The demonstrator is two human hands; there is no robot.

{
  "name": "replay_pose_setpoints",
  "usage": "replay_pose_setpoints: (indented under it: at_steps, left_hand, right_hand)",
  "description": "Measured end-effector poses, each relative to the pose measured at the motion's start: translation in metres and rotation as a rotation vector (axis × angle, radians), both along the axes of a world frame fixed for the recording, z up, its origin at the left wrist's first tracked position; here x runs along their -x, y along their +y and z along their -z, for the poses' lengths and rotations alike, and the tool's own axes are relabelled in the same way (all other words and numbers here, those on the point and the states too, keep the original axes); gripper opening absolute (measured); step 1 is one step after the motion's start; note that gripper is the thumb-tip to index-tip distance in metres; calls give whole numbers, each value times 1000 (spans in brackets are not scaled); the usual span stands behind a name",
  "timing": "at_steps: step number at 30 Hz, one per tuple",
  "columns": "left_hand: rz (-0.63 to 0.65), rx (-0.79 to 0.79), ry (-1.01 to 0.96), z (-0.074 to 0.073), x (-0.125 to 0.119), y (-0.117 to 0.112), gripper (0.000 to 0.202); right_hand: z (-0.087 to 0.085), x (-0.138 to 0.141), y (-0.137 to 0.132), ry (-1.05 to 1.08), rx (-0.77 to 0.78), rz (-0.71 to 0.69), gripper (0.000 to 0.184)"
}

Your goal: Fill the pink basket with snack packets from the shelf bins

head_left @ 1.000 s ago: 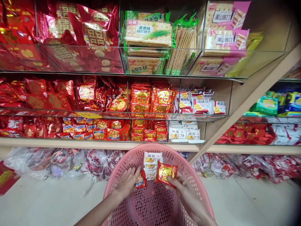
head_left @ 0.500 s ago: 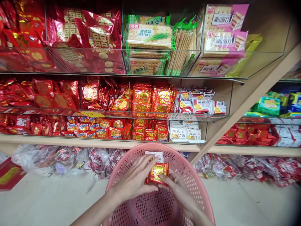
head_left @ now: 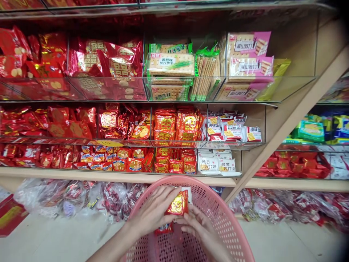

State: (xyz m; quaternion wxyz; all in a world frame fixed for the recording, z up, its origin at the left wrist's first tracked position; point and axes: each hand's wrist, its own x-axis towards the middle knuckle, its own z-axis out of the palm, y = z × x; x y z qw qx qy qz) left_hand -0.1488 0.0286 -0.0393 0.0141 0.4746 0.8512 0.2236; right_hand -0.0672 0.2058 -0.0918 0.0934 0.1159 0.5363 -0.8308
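Observation:
My left hand (head_left: 152, 209) is closed around a shiny red and gold biscuit packet (head_left: 178, 203), fingers across its top and thumb underneath. At the packet's lower right corner, the thumb and curled fingers of my right hand (head_left: 203, 227) pinch its edge. A white packet (head_left: 189, 194) shows partly behind the red one; what supports it is hidden. Below my left hand is another red packet (head_left: 165, 228), partly covered by the hand. Both hands are over a pink perforated plastic basket (head_left: 240, 236).
Shelves with clear fronts hold red biscuit packs (head_left: 120, 65), green-wrapped crackers (head_left: 171, 65), pink-and-white packs (head_left: 249, 67) and small white packets (head_left: 218, 163). A slanted wooden post (head_left: 289, 112) stands right. Plastic bags of goods (head_left: 73, 200) lie under the bottom shelf.
The view has tilted up, so the shelves sit lower in the picture. The held packet has shifted slightly left, and a red packet now shows below my left hand.

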Motion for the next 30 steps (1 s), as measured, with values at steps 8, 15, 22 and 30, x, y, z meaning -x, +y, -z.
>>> replay_pose_setpoints:
  at_steps: [8,15,22,30]
  left_hand:
    - [-182,-94,275,-15,70,-11,69]
    - [-270,-71,567,-5,113,2,65]
    - [-253,34,733,-4,125,30,62]
    - [-205,62,794,-8,136,18,56]
  right_hand:
    - [14,0,7,-46,35,28,59]
    - [29,3,6,-50,78,39,62]
    - [47,2,4,-15,106,44,59]
    - [55,4,0,-31,136,91,63]
